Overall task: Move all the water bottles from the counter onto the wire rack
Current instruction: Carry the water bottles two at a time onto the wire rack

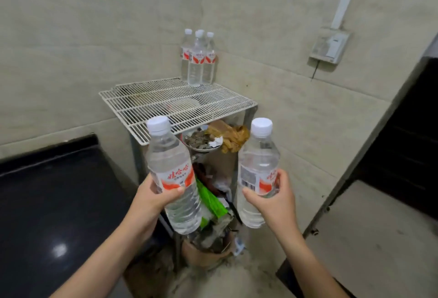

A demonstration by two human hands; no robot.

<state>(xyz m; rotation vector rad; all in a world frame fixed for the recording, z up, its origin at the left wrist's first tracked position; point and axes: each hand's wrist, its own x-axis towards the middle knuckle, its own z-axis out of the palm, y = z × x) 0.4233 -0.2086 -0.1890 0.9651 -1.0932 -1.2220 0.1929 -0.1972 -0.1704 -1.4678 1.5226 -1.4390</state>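
My left hand (151, 199) grips a clear water bottle (171, 169) with a white cap and red label, tilted slightly left. In my right hand (272, 199) is a second water bottle (257, 167), held nearly upright with its barcode facing me. Both bottles hang in the air in front of and below the white wire rack (151, 101). Several more water bottles (198, 60) stand upright in a tight group at the rack's far corner against the wall. The rest of the rack top is bare wire.
A black glossy counter (54, 198) lies to the left of the rack. Below the rack top sit a bowl of scraps (200, 142), brown bags, a green packet (209, 199) and a clay pot (206, 251). A wall socket box (329, 46) hangs at right, near a dark doorway.
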